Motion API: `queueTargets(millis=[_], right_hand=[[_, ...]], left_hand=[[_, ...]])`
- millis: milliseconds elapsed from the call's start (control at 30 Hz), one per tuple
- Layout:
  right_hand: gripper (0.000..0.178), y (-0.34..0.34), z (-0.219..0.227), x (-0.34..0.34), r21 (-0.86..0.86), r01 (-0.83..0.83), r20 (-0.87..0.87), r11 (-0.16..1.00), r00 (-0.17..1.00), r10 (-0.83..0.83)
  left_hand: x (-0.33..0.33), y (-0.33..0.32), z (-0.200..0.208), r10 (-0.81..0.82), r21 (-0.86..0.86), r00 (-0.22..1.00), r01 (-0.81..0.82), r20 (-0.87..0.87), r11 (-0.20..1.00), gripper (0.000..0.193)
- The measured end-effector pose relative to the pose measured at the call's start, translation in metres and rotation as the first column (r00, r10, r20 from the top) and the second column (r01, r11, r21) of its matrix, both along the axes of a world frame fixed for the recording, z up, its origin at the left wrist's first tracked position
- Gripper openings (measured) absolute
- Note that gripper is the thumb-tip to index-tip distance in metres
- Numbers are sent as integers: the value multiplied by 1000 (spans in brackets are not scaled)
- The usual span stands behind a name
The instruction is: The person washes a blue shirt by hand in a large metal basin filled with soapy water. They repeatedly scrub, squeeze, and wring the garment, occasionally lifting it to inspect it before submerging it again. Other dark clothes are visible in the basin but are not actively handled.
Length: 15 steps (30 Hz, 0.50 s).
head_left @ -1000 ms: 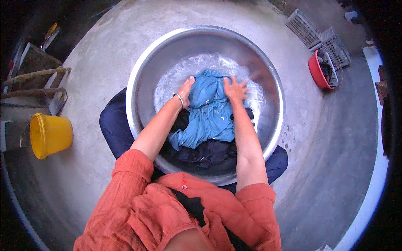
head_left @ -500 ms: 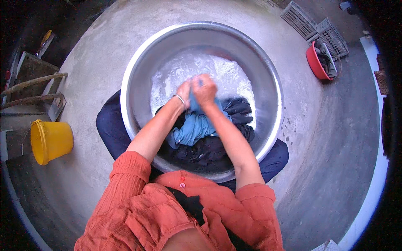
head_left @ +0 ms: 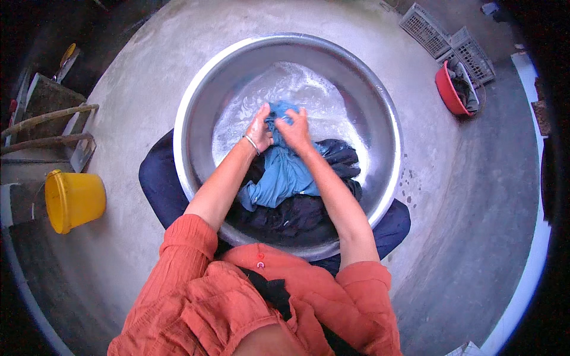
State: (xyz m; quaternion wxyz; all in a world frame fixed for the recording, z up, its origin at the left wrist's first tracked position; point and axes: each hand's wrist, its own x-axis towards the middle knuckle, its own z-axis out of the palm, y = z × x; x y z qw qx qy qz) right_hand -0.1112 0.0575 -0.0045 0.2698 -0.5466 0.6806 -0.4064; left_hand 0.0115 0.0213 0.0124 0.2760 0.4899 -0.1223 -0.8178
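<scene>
A wet blue garment (head_left: 286,174) is bunched between my two hands, its top end twisted up and its lower part spread over dark clothes (head_left: 285,216). My left hand (head_left: 259,129) presses against the left side of the bunch, the fingers partly behind the cloth; a bracelet circles that wrist. From the other side my right hand (head_left: 296,132) grips the blue cloth with bent fingers. All of this is inside a wide metal basin (head_left: 199,107), above foamy water (head_left: 314,92). The dark clothes lie in a heap at the basin's near side.
My legs in dark trousers (head_left: 159,178) flank the basin on the concrete floor (head_left: 136,107). A yellow bucket (head_left: 77,202) stands at the left, near wooden handles (head_left: 47,118). Far right are a red tub (head_left: 449,92) with things in it and grey plastic crates (head_left: 472,53).
My hands, pressed together and blurred before, are now slightly apart with more blue cloth showing between them. The basin appears shifted slightly in the picture.
</scene>
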Motion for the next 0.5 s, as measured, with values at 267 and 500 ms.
queueTargets(millis=[267, 500], right_hand=[[15, 18, 43, 52, -394, -59, -193, 917, 981, -20], [42, -30, 13, -43, 132, 330, -471, 935, 851, -234]], left_hand=[[5, -2, -45, 88, -45, 832, -134, -548, 990, 35], [0, -13, -35, -31, -189, 991, 6, -126, 982, 32]])
